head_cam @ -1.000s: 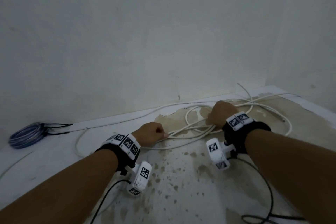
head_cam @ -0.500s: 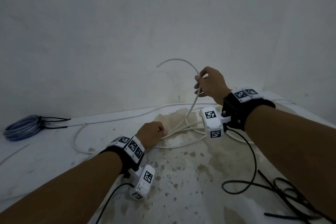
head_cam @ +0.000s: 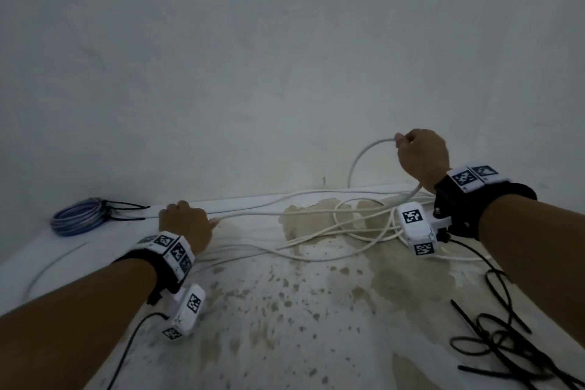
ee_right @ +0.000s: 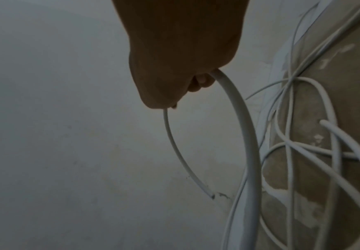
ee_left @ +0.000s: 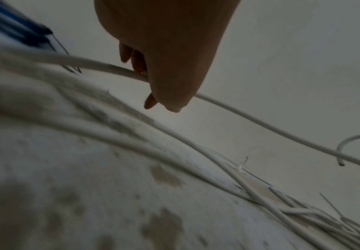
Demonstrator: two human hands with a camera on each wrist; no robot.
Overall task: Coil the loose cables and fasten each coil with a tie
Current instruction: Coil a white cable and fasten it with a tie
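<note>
Left hand [head_cam: 185, 225] and right hand [head_cam: 421, 157] well apart, each clenched around the loose white cable [head_cam: 253, 214].

White cable [head_cam: 319, 233]: loose, tangled loops on stained floor, centre-right of frame, free end arching up at right; blue coil [head_cam: 77, 216] tied, far left by wall.

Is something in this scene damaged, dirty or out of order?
Yes. The floor has brown stains and flaked paint near the wall. The white cable lies across it in tangled loops, not yet coiled. Black cords lie jumbled at the right.
</note>
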